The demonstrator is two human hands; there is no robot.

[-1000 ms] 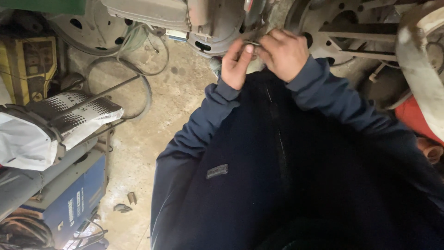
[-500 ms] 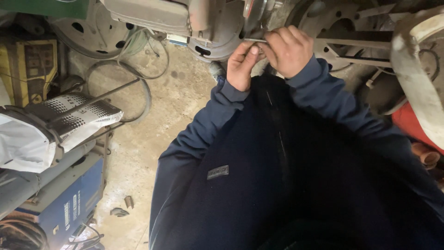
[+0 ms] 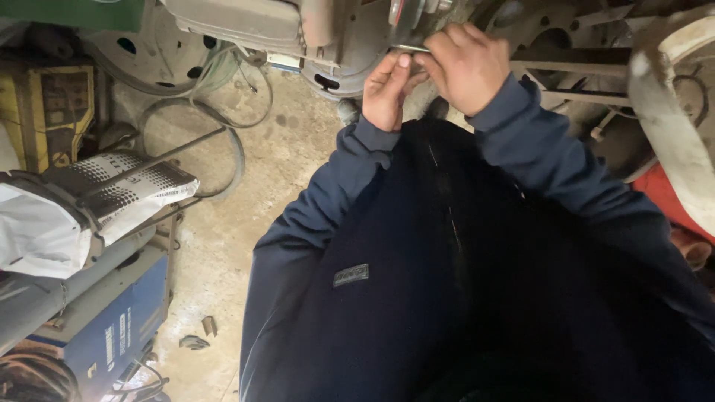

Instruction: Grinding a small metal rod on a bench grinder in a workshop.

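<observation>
At top centre, against grey machine housing: thin metal rod, long axis near horizontal, running left to right across frame, free end pointing left toward housing, right end hidden under right hand. Right hand: fingers curled and pressed together over rod's right portion, knuckles up; contact surface not visible. Left hand: just below rod, thumb and forefinger raised and pinching rod from beneath, remaining fingers folded. Hands close together, nearly touching. Both forearms in dark blue sleeves, rising from dark jacket filling lower frame. Right of hands: metal bars, also near horizontal, and pale curved rim. Left of hands: steel wheel standing on concrete floor, loop of cable beside it. Far left: yellow unit, black-and-white sack, blue machine below. Rod length and tip form not discernible.
</observation>
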